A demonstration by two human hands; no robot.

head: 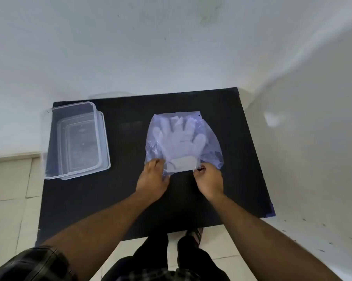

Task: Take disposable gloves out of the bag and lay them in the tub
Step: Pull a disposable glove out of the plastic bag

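Note:
A thin bluish plastic bag (208, 138) lies flat on the black table (130, 191), right of centre. Through it shows a stack of pale disposable gloves (179, 142), fingers pointing away from me, cuffs at the near open edge. My left hand (153, 179) pinches the bag's near left corner. At the near right corner my right hand (208, 179) pinches the bag's edge. A clear rectangular plastic tub (77, 138) stands at the table's left side with nothing in it.
The clear tub seems to rest on its lid (105, 142), which juts out on the right. White walls close in behind and to the right of the table. Tiled floor (9, 179) lies to the left and my feet are below the near edge.

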